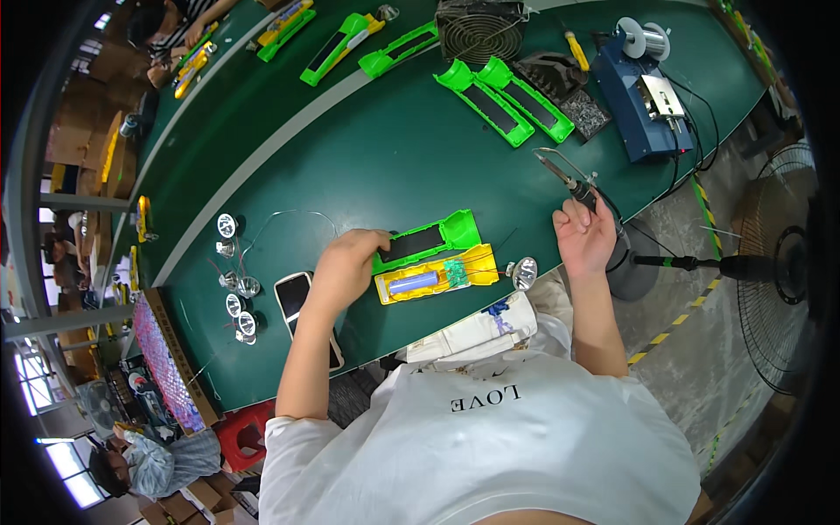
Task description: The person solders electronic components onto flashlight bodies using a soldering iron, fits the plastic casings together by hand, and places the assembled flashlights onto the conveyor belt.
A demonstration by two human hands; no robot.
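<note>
The right hand (584, 234) holds a soldering iron (575, 186); the left (346, 265) apparently touches green casing (446, 234).

Phone (292, 294) partly behind left forearm (306, 363)

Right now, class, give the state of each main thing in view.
Yellow housing: open, battery and circuit board exposed
Green casing: alongside it, left hand at its end
Soldering iron: raised in the right hand
Phone: lying flat, partly covered by left forearm
Solder spool: mounted on blue machine
</note>
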